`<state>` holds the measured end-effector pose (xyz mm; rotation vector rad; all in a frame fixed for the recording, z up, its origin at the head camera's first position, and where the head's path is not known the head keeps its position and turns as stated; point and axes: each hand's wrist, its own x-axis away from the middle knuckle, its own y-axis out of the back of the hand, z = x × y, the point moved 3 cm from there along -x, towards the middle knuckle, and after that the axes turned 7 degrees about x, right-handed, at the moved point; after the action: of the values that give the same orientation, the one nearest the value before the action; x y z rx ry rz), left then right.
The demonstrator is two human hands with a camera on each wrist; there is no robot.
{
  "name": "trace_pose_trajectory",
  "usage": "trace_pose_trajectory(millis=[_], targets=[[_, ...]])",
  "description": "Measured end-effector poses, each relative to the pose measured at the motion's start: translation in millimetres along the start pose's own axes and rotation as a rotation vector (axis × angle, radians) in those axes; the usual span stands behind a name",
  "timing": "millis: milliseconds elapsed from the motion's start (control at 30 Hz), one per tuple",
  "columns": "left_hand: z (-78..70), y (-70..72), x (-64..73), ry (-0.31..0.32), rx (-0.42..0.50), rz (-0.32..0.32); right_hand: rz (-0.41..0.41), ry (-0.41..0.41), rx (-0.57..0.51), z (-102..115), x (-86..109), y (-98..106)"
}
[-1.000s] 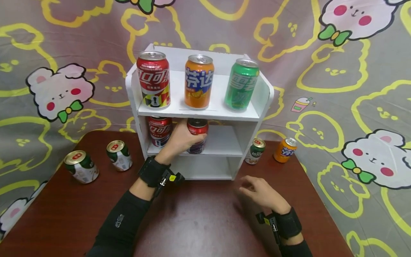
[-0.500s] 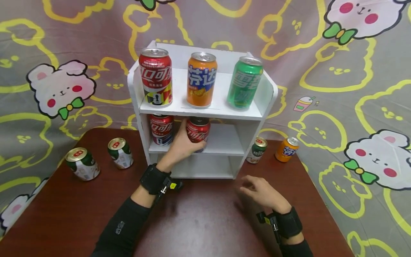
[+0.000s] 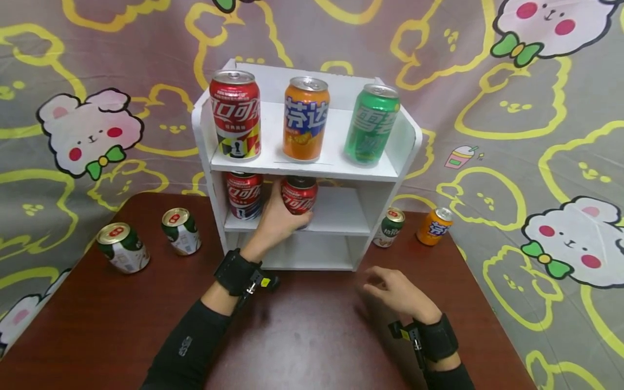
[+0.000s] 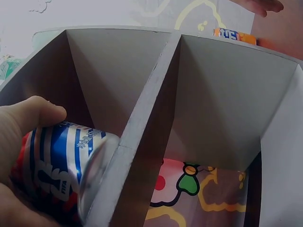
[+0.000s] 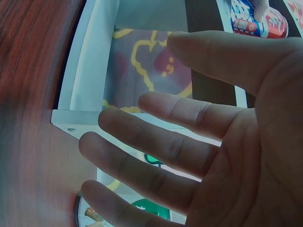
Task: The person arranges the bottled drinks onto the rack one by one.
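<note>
My left hand (image 3: 278, 221) grips a red cola can (image 3: 299, 196) at the middle shelf of the white rack (image 3: 336, 238), thumb across its front. In the left wrist view, the can (image 4: 57, 165) shows blue and white stripes, and its silver end lies right at the shelf board's edge. Another red cola can (image 3: 244, 196) stands to its left on the same shelf. My right hand (image 3: 397, 292) is over the table, right of the rack's foot, holding nothing. The right wrist view shows its fingers (image 5: 156, 146) spread and nearly straight.
On the top shelf stand a red cola can (image 3: 236, 116), an orange Fanta can (image 3: 306, 122) and a green can (image 3: 372, 125). Two green-and-white cans (image 3: 124, 249) (image 3: 181, 233) are left of the rack. Right of it stand another green-and-white can (image 3: 389, 228) and a small orange can (image 3: 434, 227).
The cola can in my left hand has turned so its white lettering faces front, and it sits slightly higher in view. My right hand has kept its place.
</note>
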<state>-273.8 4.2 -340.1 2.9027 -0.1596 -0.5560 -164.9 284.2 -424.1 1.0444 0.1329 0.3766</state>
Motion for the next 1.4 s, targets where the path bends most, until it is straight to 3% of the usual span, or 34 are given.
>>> trace_pose_trajectory(millis=[500,800,1000,1400], targets=[[0.4,-0.4,-4.9,0.006,0.030,-0.010,0.012,0.005,-0.008,-0.3,-0.5,0.4],[10.2,-1.6,2.6,0.020,-0.015,0.085,0.020,-0.016,-0.018,-0.3,1.3,1.9],[10.7,-1.1,1.3,0.006,-0.015,0.090,0.022,-0.020,-0.038,1.0,2.1,3.8],[10.7,-0.4,-5.3,0.064,-0.059,0.104,0.023,-0.034,-0.028,-1.1,3.0,4.7]])
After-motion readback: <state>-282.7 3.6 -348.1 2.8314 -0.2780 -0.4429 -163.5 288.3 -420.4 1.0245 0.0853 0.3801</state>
